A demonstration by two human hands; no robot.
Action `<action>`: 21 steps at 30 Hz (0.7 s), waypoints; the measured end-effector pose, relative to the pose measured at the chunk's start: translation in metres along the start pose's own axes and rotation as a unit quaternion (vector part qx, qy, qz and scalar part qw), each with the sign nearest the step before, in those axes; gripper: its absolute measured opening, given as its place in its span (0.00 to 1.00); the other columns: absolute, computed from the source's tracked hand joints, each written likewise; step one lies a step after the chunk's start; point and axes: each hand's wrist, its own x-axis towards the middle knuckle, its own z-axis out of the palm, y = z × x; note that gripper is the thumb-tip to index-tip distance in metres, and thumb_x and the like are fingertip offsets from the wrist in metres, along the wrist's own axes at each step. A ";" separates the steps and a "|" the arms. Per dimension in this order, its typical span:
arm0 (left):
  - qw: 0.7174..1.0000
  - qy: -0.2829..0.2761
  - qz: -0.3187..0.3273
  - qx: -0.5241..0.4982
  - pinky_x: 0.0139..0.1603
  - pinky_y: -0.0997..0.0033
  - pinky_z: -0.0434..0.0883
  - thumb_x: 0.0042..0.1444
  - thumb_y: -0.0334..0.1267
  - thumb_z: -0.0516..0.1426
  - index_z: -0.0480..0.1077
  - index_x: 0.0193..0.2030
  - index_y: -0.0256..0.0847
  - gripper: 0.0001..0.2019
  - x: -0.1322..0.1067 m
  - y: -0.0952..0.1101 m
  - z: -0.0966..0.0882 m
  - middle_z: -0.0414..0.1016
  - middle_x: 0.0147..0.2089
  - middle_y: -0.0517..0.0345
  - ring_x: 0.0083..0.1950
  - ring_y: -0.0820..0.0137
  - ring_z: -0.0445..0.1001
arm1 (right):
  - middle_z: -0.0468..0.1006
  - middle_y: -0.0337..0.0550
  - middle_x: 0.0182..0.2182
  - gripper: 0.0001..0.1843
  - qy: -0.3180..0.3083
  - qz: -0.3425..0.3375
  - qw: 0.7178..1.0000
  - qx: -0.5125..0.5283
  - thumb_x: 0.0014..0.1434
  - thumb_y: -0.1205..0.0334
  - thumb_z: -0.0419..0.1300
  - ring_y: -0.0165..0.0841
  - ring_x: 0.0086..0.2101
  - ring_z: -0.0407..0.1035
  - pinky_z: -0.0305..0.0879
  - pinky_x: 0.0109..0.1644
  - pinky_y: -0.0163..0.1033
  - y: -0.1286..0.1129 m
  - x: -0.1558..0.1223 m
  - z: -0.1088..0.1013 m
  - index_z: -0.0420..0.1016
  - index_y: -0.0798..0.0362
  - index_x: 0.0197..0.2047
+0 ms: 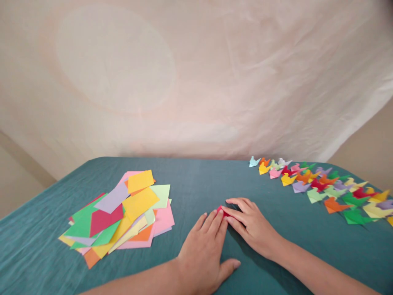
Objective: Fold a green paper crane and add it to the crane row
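A small folded piece of red paper [225, 212] lies on the teal cloth in front of me, mostly hidden under my fingers. My left hand [202, 246] rests flat over its left part, fingers stretched forward and thumb out to the side. From the right, my right hand [253, 225] has its thumb and index finger at the paper's right edge, closed about it, while another finger extends just beyond. How the paper is folded cannot be made out.
A loose heap of coloured paper sheets [138, 205] spreads at the left. Several rows of small folded paper birds [317, 184] in many colours stand along the right side. The teal tablecloth [202, 180] has a pale hanging sheet [199, 82] behind it.
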 end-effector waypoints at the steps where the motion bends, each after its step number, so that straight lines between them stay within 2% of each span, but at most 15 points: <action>1: 1.000 0.000 -0.005 0.003 0.66 0.53 0.45 0.59 0.59 0.37 0.47 0.66 0.33 0.36 0.000 0.000 0.001 0.41 0.68 0.45 0.68 0.56 0.40 | 0.68 0.47 0.51 0.17 0.000 -0.001 1.000 -0.002 0.64 0.58 0.48 0.39 0.50 0.60 0.61 0.51 0.48 0.000 0.000 0.000 0.69 0.46 0.52; 10: 1.000 0.010 -0.004 0.014 0.66 0.53 0.46 0.60 0.58 0.37 0.46 0.66 0.33 0.35 0.000 0.001 0.002 0.41 0.68 0.45 0.68 0.56 0.41 | 0.69 0.47 0.51 0.17 -0.008 -0.005 1.000 -0.025 0.64 0.59 0.46 0.39 0.49 0.61 0.61 0.49 0.48 -0.003 0.002 -0.004 0.68 0.46 0.53; 21: 1.000 0.012 -0.002 -0.001 0.66 0.58 0.45 0.59 0.59 0.37 0.46 0.66 0.35 0.35 0.000 -0.003 0.006 0.38 0.69 0.47 0.68 0.58 0.38 | 0.69 0.46 0.51 0.17 -0.012 -0.006 0.999 -0.039 0.64 0.58 0.46 0.39 0.50 0.61 0.60 0.50 0.47 -0.005 0.002 -0.006 0.68 0.45 0.53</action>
